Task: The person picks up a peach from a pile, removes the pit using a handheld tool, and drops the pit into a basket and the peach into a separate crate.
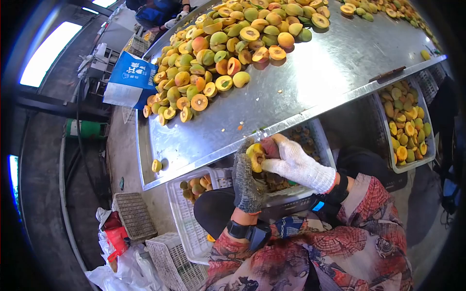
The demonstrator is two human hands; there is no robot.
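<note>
My left hand (248, 182), in a dark grey knit glove, is closed around a yellow apricot half (256, 157) with its cut face toward my right hand. In a white knit glove, my right hand (296, 162) has thumb and fingers pinched together at the fruit's edge. Something dull red (270, 147) shows between those fingers; I cannot tell what it is. Both hands meet just off the near rim of the metal table (233, 131). Below them a crate (326, 145) is partly hidden by my hands and forearm.
Many halved apricots (223, 53) are heaped across the table's far side. One half (156, 165) lies at its left corner. Crates of fruit stand at right (407, 123) and below left (177, 218). A blue carton (130, 77) stands at the left edge. Another person's gloved hand (171, 23) shows beyond.
</note>
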